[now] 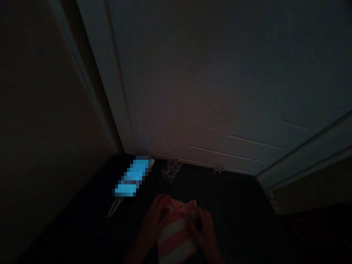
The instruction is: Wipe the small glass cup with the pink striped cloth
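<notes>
Striped cloth (pixel 174 240), pink and pale, lies nearest the camera at bottom centre, between the two hands. Left hand (pixel 154 218) is at its upper left edge with fingers curled; poor light and overlap prevent telling how firmly it grips. Right hand (pixel 202 224) is at the cloth's right side, its thumb and fingers narrowed on a small clear piece (pixel 193 212) over the cloth. Both hands hide part of the cloth's edges.

Beyond them, on the dark surface (pixel 236 205), a clear tangle (pixel 172 169) sits close to the panel (pixel 187 91); a smaller clear cluster (pixel 219 170) lies to its right, also near the panel. To the left of the tangle is a lit phone (pixel 134 178), screen pixelated, with a pale loop (pixel 112 209) at its near end. The panel, marked with two striped hearts (pixel 217 117), bounds the surface at the back.
</notes>
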`<state>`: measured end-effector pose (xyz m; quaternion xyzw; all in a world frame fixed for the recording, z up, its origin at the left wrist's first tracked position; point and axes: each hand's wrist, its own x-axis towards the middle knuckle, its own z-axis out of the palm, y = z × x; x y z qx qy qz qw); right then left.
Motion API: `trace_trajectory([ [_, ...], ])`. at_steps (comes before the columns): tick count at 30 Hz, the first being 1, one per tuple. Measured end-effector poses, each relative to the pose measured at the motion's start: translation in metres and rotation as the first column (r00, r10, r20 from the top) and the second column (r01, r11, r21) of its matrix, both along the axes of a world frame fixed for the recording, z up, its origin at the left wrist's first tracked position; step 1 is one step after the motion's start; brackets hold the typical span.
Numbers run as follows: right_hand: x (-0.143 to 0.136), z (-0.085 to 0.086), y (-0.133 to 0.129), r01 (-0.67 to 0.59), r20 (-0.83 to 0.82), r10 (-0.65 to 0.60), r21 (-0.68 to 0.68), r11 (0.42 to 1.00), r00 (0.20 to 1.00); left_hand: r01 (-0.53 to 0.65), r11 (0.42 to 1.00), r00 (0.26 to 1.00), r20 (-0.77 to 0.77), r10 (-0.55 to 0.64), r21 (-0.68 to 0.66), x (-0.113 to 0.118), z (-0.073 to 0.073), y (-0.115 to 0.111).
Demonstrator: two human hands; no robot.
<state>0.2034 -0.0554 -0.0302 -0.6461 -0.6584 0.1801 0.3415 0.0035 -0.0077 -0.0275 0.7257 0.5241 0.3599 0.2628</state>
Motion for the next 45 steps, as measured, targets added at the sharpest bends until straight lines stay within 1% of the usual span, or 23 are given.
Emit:
trace_trajectory([
  [2,-0.001,0.002,0.000,0.012,-0.006,-0.012,-0.010,1.000,1.000,0.006,1.000,1.000,-0.005,-0.006,0.004,0.001,0.000,0.001],
  [4,-0.002,0.007,-0.001,0.017,0.012,-0.017,-0.026,1.000,1.000,-0.003,1.000,1.000,-0.013,0.004,0.014,0.001,0.002,0.003],
  [6,-0.002,0.013,0.000,0.028,0.046,-0.027,-0.020,0.999,0.999,0.015,0.999,1.000,-0.018,-0.015,0.031,0.002,0.005,0.003],
  [8,-0.002,0.018,0.001,-0.003,0.076,0.004,-0.014,1.000,0.997,0.048,0.997,0.998,-0.035,-0.046,0.054,0.003,0.008,0.003],
  [9,-0.002,0.019,0.001,-0.018,0.090,0.019,-0.006,1.000,0.996,0.052,0.996,0.998,-0.043,-0.049,0.076,0.003,0.009,0.004],
  [12,-0.001,0.021,0.004,-0.002,0.124,-0.002,0.036,0.999,0.992,0.106,0.986,0.992,-0.076,-0.097,0.127,0.004,0.011,0.006],
  [16,-0.001,0.023,0.008,-0.029,0.154,0.021,0.046,0.999,0.988,0.088,0.981,0.991,-0.111,-0.069,0.173,0.006,0.013,0.009],
  [18,0.000,0.025,0.009,-0.051,0.155,0.043,0.046,0.998,0.987,0.119,0.974,0.986,-0.138,-0.093,0.192,0.007,0.016,0.008],
  [20,0.000,0.028,0.009,-0.033,0.150,0.027,0.039,0.999,0.988,0.106,0.973,0.987,-0.143,-0.077,0.206,0.007,0.018,0.008],
  [22,0.000,0.028,0.010,-0.049,0.158,0.045,0.022,0.999,0.986,0.091,0.978,0.987,-0.150,-0.063,0.186,0.007,0.019,0.008],
  [24,0.000,0.028,0.010,-0.052,0.178,0.050,0.009,0.999,0.983,0.064,0.981,0.989,-0.144,-0.038,0.181,0.007,0.018,0.009],
  [26,0.000,0.025,0.011,-0.061,0.191,0.055,0.023,0.998,0.980,0.045,0.986,0.992,-0.126,-0.025,0.162,0.006,0.016,0.012],
  [27,0.000,0.024,0.011,-0.067,0.190,0.061,0.030,0.997,0.980,0.054,0.989,0.991,-0.126,-0.036,0.140,0.006,0.015,0.013],
  [31,0.001,0.021,0.010,-0.079,0.133,0.076,0.019,0.997,0.988,-0.021,0.993,0.996,-0.079,0.030,0.112,0.006,0.015,0.012],
  [35,0.002,0.022,0.009,-0.064,0.088,0.063,0.006,0.998,0.994,-0.014,0.996,0.998,-0.057,0.018,0.083,0.008,0.018,0.010],
  [36,0.002,0.022,0.009,-0.057,0.084,0.056,0.010,0.998,0.995,0.006,0.997,0.999,-0.053,-0.001,0.082,0.009,0.018,0.009],
  [41,0.005,0.024,0.008,-0.065,0.021,0.065,0.021,0.998,0.998,0.044,0.993,0.999,-0.020,-0.042,0.112,0.009,0.018,0.007],
  [45,0.007,0.023,0.008,-0.077,-0.036,0.077,0.001,0.997,0.996,0.039,0.990,0.999,0.019,-0.042,0.133,0.010,0.020,0.004],
])
